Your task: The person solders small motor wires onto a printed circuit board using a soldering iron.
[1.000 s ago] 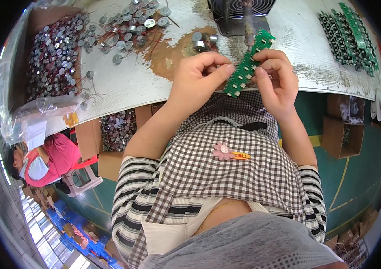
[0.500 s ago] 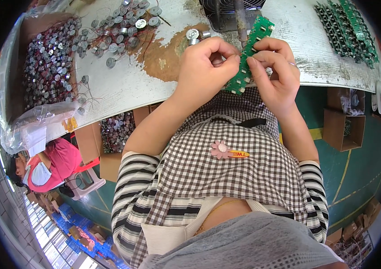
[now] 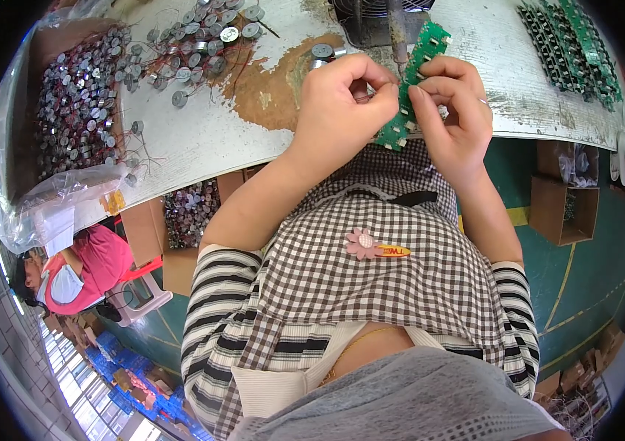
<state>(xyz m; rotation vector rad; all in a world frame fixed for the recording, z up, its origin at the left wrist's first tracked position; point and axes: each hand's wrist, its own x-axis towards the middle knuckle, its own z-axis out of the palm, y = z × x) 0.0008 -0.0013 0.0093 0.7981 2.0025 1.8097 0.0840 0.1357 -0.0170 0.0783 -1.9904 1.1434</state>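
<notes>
My right hand point(image 3: 455, 121) grips a narrow green circuit board point(image 3: 427, 48) by its right edge, fingers bent round it. The board stands tilted over the table's front edge, with small white parts along it. My left hand point(image 3: 345, 110) is closed in a pinch against the board's left side; what its fingertips hold is too small and hidden to make out. Just above the board's middle, a soldering iron point(image 3: 397, 33) points down, its tip close to the board and my left fingertips. Two small round motors point(image 3: 321, 51) lie just beyond my left hand.
A black fan point(image 3: 360, 11) stands behind the iron. Loose wired motors point(image 3: 198, 44) are scattered left of centre, beside a box full of motors point(image 3: 81, 103). Stacked green boards point(image 3: 573, 55) lie at the far right. An open carton point(image 3: 564, 213) sits below the table.
The board has shifted slightly up and to the right in my right hand. A motor beyond my left hand has turned, showing a grey face instead of a white one.
</notes>
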